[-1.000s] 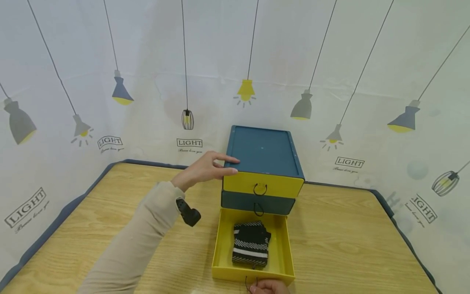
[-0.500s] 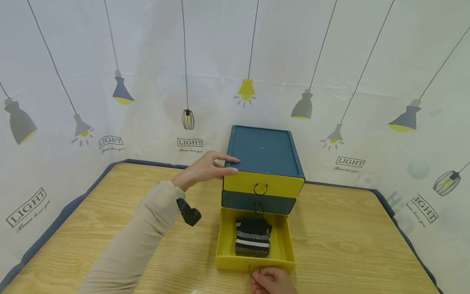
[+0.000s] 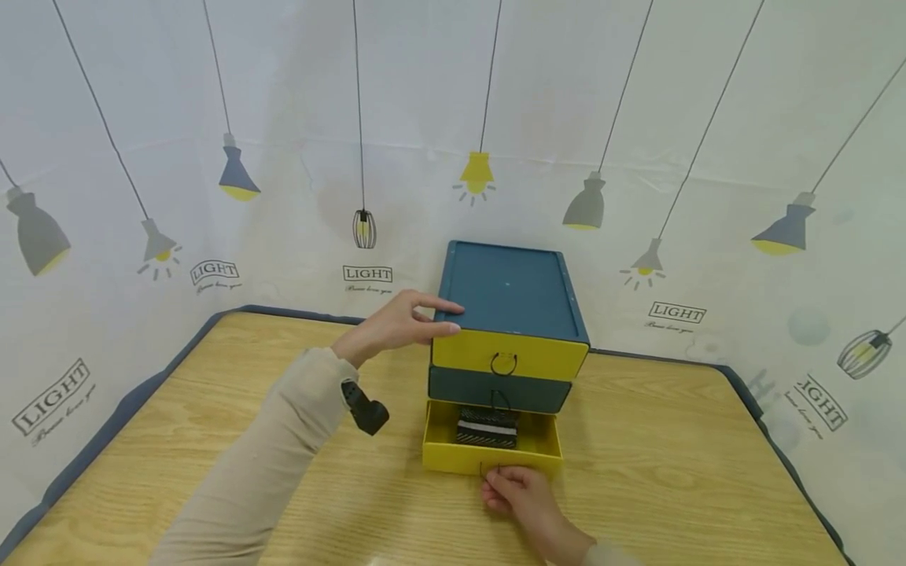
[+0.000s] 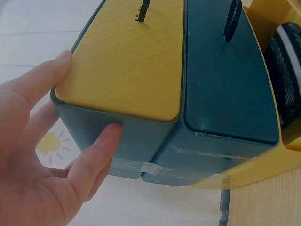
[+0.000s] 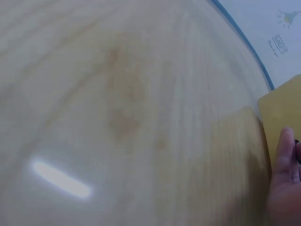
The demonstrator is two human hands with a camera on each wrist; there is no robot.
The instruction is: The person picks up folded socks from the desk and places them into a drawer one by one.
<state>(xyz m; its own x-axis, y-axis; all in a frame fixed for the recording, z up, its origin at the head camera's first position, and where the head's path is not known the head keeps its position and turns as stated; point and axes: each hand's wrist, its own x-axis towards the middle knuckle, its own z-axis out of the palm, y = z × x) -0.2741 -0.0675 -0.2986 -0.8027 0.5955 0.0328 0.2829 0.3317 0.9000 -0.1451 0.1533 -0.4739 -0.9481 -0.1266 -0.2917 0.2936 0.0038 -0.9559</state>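
A small drawer cabinet point(image 3: 507, 284) with a blue top and yellow and dark teal fronts stands on the table. My left hand point(image 3: 392, 325) rests on its upper left corner, fingers spread over the edge, as the left wrist view also shows from close by. At the bottom, a yellow drawer point(image 3: 453, 459) is partly pulled out. My right hand point(image 3: 522, 501) pinches the drawer's dark loop handle point(image 3: 484, 470) at the front. Inside the drawer lies a folded black knit item with white stripes point(image 3: 487, 431), its rear part under the drawer above.
The wooden table point(image 3: 679, 472) extends to both sides of the cabinet. Behind it hangs a white cloth point(image 3: 410, 118) printed with lamps. The middle teal drawer point(image 4: 225, 80) and top yellow drawer point(image 4: 127, 56) are closed, each with a loop handle.
The bottom drawer has slid inward toward the cabinet, carrying the striped item with it. My right hand has moved forward along with the handle; the left hand has stayed in place.
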